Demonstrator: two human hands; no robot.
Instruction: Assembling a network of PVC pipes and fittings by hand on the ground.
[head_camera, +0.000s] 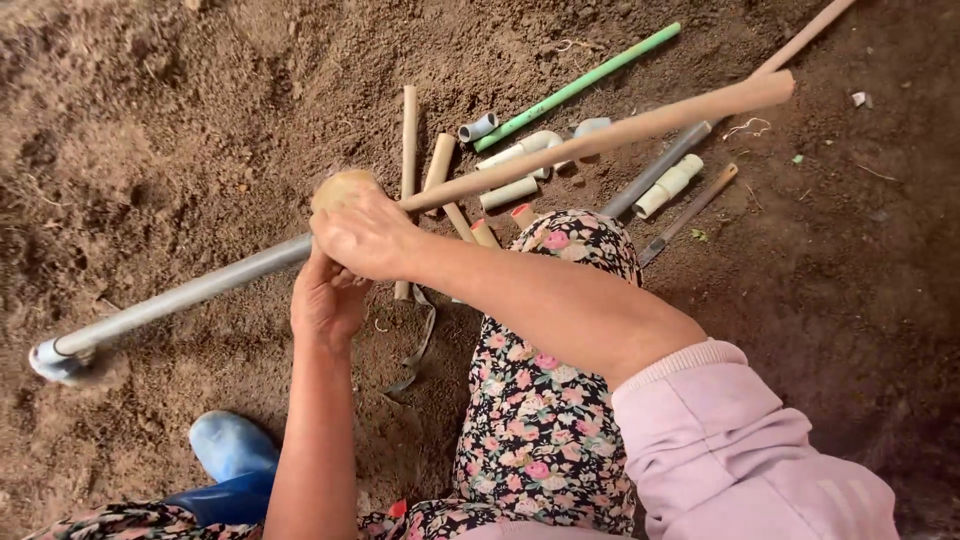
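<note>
Bare soil | both hands, left hand, right hand, clamp long pipe | pipe offcuts crowd beyond

Pink sleeve with ribbed cuff, pushed up right arm; left arm bare. Dark floral trousers with pink flowers. Blue rubber boot on left foot.

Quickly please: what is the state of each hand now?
Left hand: closed around the long pipe from below.
Right hand: closed on a tan pad, pressed against the pipe.
</note>
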